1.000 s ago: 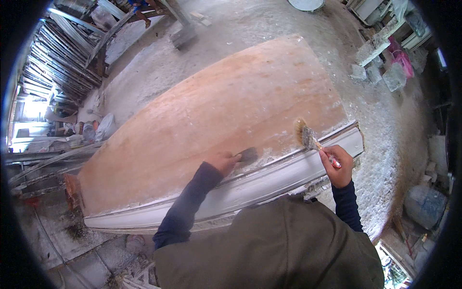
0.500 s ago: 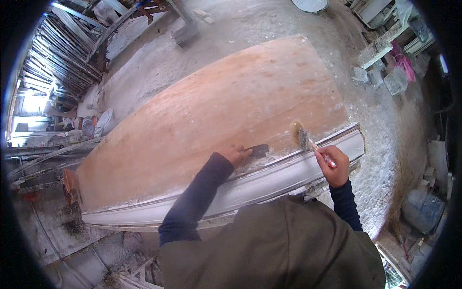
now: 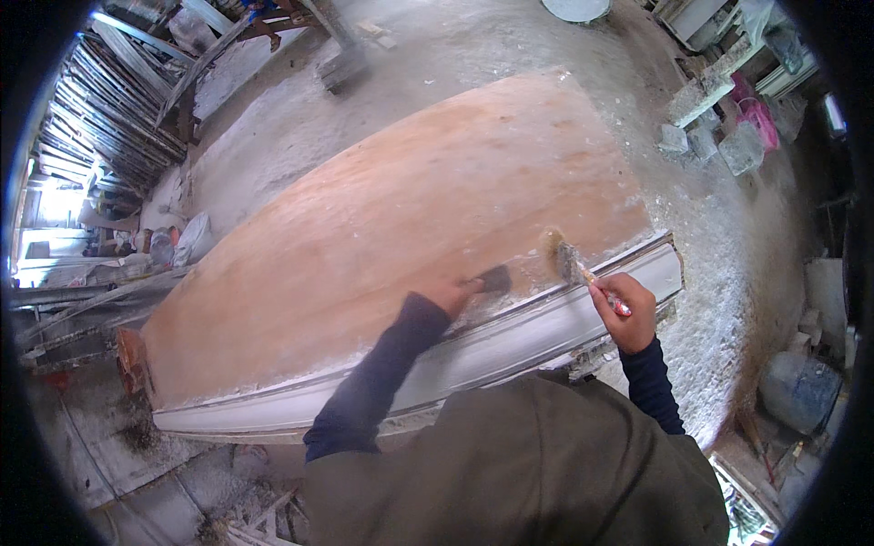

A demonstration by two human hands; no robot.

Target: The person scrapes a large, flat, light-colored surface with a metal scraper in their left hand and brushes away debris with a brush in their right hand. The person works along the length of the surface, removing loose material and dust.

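In my left hand is a dark flat scraper, its blade over the tan wooden board; hand and blade are smeared by motion. My right hand is closed around the red and white handle of a paintbrush. The brush's bristles point to the far left, at the board's surface near its right end. Between the board and my body runs a long white moulding with grooved edges. White residue lies along the seam where the board meets it.
A pale, dusty floor surrounds the board. At the far left lean many thin rods. Pale blocks and a pink plastic bag lie at the far right, with a bluish plastic container nearer. A round white lid-like disc sits at the top.
My left hand has shifted slightly to the right with the scraper, whose blade now lies a little farther from the moulding. The paintbrush stays in nearly the same spot on the board.
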